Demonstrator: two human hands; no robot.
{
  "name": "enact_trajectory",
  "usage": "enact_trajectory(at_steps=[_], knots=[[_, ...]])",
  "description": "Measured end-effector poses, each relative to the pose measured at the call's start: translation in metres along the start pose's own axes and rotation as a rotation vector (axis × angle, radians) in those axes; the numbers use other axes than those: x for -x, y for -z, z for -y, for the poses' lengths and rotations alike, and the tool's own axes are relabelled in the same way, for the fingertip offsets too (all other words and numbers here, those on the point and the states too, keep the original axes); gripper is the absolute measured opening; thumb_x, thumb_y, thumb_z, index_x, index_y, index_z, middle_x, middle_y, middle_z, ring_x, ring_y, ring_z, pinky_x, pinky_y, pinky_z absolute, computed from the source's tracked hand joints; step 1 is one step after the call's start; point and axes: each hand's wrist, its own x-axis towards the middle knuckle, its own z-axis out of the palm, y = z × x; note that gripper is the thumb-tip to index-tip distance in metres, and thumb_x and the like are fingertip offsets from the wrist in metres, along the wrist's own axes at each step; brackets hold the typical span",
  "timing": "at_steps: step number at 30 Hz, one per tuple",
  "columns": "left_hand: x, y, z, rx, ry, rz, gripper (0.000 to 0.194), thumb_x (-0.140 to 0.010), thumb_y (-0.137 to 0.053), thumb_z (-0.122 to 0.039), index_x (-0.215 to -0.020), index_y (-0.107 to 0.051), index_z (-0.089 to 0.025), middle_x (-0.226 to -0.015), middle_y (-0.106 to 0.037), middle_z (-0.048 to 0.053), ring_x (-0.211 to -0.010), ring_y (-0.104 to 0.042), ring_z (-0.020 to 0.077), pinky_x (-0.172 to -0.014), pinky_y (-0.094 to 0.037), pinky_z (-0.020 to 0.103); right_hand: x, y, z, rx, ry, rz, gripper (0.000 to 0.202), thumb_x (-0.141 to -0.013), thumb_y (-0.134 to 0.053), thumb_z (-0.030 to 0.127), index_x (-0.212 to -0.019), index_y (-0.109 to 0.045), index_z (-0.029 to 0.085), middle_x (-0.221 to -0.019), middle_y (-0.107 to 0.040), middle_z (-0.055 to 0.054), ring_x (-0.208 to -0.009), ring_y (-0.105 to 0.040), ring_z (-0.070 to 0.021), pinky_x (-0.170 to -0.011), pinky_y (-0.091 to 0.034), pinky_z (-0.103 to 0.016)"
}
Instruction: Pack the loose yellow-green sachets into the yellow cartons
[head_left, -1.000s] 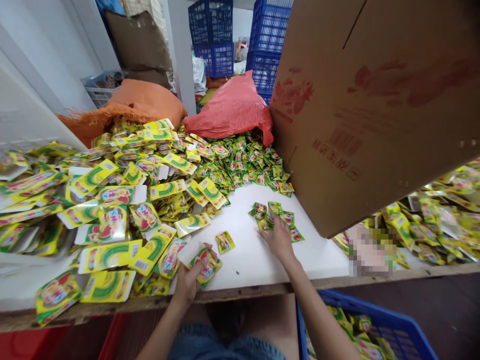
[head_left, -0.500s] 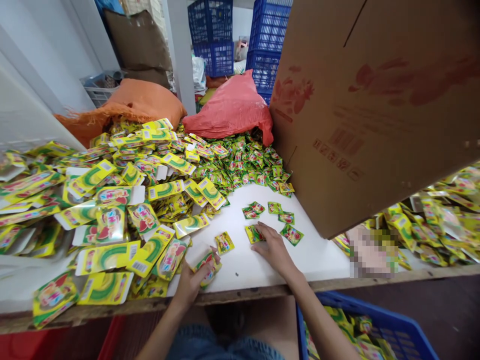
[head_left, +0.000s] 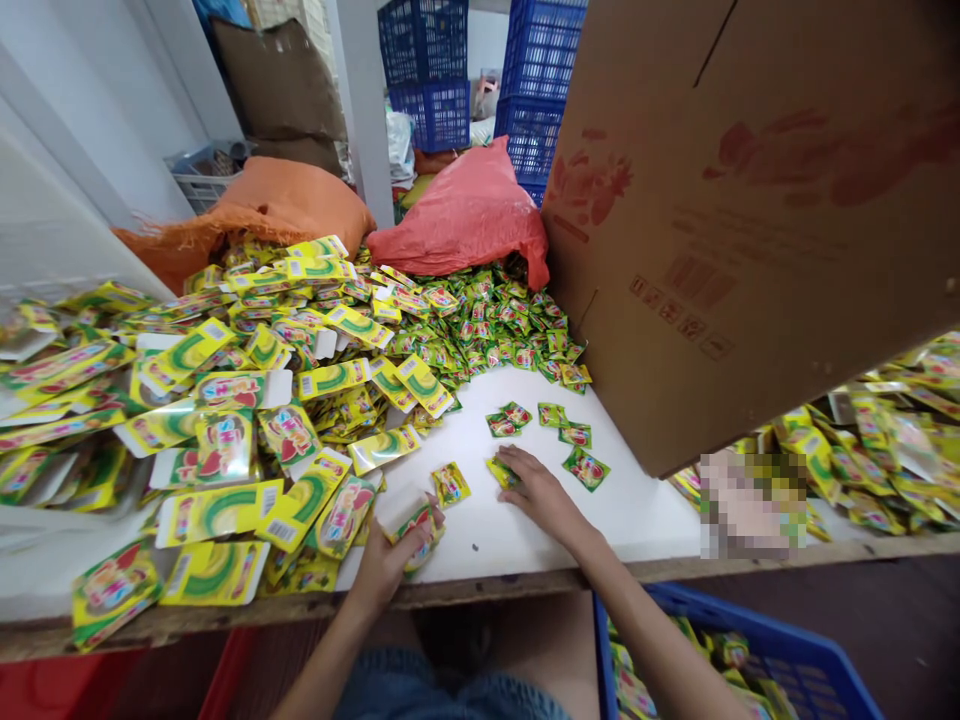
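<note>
My left hand (head_left: pixel 384 565) is closed around a small yellow-green candy box (head_left: pixel 415 530) at the table's front edge, its white flap end tilted up. My right hand (head_left: pixel 546 498) rests low over the white tabletop, thumb and fingers on a small candy sachet (head_left: pixel 498 470), partly hidden under the fingers. Between the hands lies a loose yellow sachet (head_left: pixel 450 484). Several green sachets with red fruit pictures (head_left: pixel 586 468) lie beyond my right hand. To the left, a heap of flattened-looking yellow boxes (head_left: pixel 219 512) reaches the front edge.
A large cardboard carton (head_left: pixel 720 250) stands tilted on the right. A pile of green sachets (head_left: pixel 491 325) spills from a red sack (head_left: pixel 465 215), beside an orange sack (head_left: pixel 296 200). Below the table edge sits a blue crate (head_left: pixel 810 650) holding packets. More packets (head_left: pixel 862 450) lie far right.
My right hand has shifted slightly left, and the sachet under its fingers has slid a little left with it. My left hand keeps its hold on the box.
</note>
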Motion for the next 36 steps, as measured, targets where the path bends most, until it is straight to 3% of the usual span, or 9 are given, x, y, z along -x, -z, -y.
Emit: enact_trajectory(at_steps=[3,7,10,12,15,22,29,32,36], knots=[[0.0,-0.001,-0.002,-0.028,0.005,0.016,0.032,-0.067,-0.07,-0.029,-0.093,-0.065,-0.011,-0.081,-0.069,0.009,-0.079,-0.063,0.0225,-0.075,-0.048,0.034,-0.003,-0.002,0.0,0.002,0.036,0.011,0.048,-0.077,-0.059,0.02,-0.124,-0.05,0.02,-0.13,-0.05,-0.009,-0.124,-0.04,-0.0227,-0.105,-0.03,-0.045],[-0.001,-0.002,-0.005,-0.045,0.015,0.06,0.032,-0.067,-0.07,-0.029,-0.094,-0.067,-0.012,-0.084,-0.07,0.009,-0.079,-0.063,0.0224,-0.073,-0.048,0.033,-0.006,-0.001,0.009,-0.07,-0.079,-0.122,0.034,-0.082,-0.045,0.018,-0.116,-0.051,0.019,-0.113,-0.06,-0.009,-0.105,-0.055,-0.0212,-0.094,-0.039,-0.042],[-0.003,-0.009,-0.009,-0.097,0.029,0.111,0.033,-0.067,-0.07,-0.031,-0.095,-0.067,-0.013,-0.089,-0.07,0.01,-0.081,-0.064,0.0228,-0.073,-0.049,0.033,-0.005,-0.001,0.028,-0.326,-0.198,-0.21,0.025,-0.083,-0.046,0.027,-0.107,-0.049,0.019,-0.098,-0.062,-0.005,-0.086,-0.059,-0.0189,-0.078,-0.047,-0.035],[-0.004,-0.016,-0.01,-0.119,0.022,0.134,0.037,-0.067,-0.069,-0.029,-0.1,-0.065,-0.014,-0.1,-0.068,0.01,-0.093,-0.062,0.0241,-0.082,-0.047,0.034,-0.003,-0.002,0.044,-0.618,-0.232,-0.156,0.023,-0.081,-0.051,0.034,-0.099,-0.051,0.02,-0.09,-0.062,-0.003,-0.081,-0.058,-0.0173,-0.072,-0.047,-0.03],[-0.006,-0.026,-0.005,-0.156,-0.019,0.135,0.042,-0.069,-0.068,-0.028,-0.108,-0.061,-0.016,-0.116,-0.062,0.01,-0.11,-0.055,0.0249,-0.097,-0.039,0.038,0.002,-0.008,0.064,-0.909,-0.227,-0.038,0.025,-0.077,-0.058,0.037,-0.094,-0.054,0.02,-0.087,-0.062,-0.001,-0.08,-0.058,-0.0164,-0.071,-0.047,-0.028],[-0.005,-0.033,0.005,-0.183,0.037,0.15,0.043,-0.073,-0.063,-0.033,-0.112,-0.058,-0.015,-0.099,-0.069,0.01,-0.1,-0.06,0.0254,-0.088,-0.045,0.038,0.012,-0.03,0.077,-1.249,-0.417,-0.244,0.05,-0.07,-0.068,0.036,-0.111,-0.044,0.022,-0.096,-0.062,-0.003,-0.085,-0.061,-0.0181,-0.079,-0.047,-0.034],[-0.008,-0.031,0.001,-0.128,0.064,0.165,0.038,-0.069,-0.067,-0.036,-0.099,-0.063,-0.014,-0.09,-0.071,0.009,-0.086,-0.064,0.0234,-0.081,-0.048,0.035,0.012,-0.033,0.08,-1.024,-0.487,-0.199,0.034,-0.078,-0.055,0.05,-0.092,-0.045,0.021,-0.073,-0.058,0.001,-0.053,-0.053,-0.0124,-0.043,-0.039,-0.022],[-0.011,-0.033,0.001,-0.117,0.097,0.177,0.032,-0.066,-0.069,-0.036,-0.087,-0.064,-0.012,-0.074,-0.07,0.007,-0.07,-0.064,0.0197,-0.071,-0.05,0.032,0.006,-0.01,0.085,-0.93,-0.358,-0.306,0.027,-0.082,-0.053,0.045,-0.091,-0.043,0.022,-0.074,-0.056,0.002,-0.053,-0.052,-0.0107,-0.045,-0.036,-0.021],[-0.015,-0.036,0.007,-0.136,0.125,0.242,0.03,-0.065,-0.07,-0.032,-0.085,-0.06,-0.012,-0.06,-0.063,0.001,-0.055,-0.059,0.0146,-0.058,-0.048,0.027,0.001,0.018,0.099,-0.739,-0.185,-0.145,0.016,-0.085,-0.05,0.033,-0.095,-0.046,0.022,-0.078,-0.056,0.001,-0.063,-0.054,-0.0121,-0.056,-0.04,-0.023]])
